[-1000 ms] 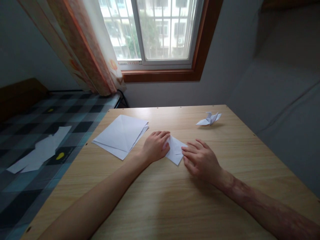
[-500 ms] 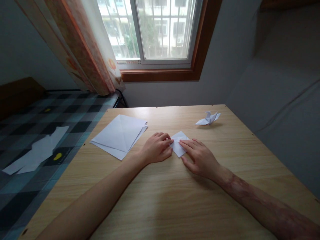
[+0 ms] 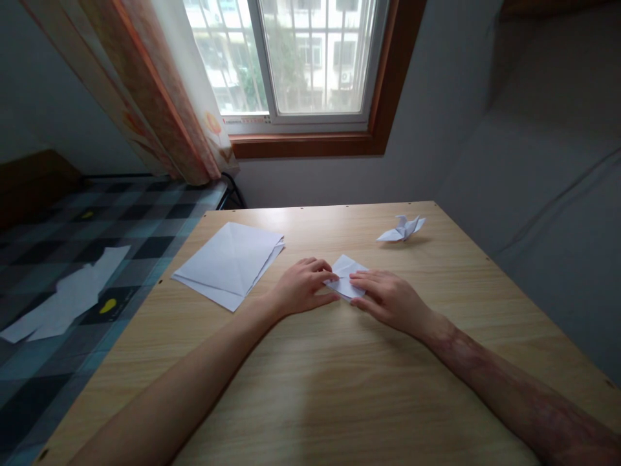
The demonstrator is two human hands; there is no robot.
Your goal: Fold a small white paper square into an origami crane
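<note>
The left hand point(image 3: 306, 286) and right hand point(image 3: 392, 299) clamp opposite sides of a folded paper square point(image 3: 345, 264), toward the counter's point(image 3: 310, 388) far edge. An origami crane point(image 3: 403, 230) sits near the far-right corner.

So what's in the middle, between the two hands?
In the head view, a small folded white paper lies between the left hand and the right hand, with fingers from both touching it.

Near tabletop point(image 3: 339, 388) open, sheets point(image 3: 230, 259) blocking left, paper bird point(image 3: 402, 229) right
</note>
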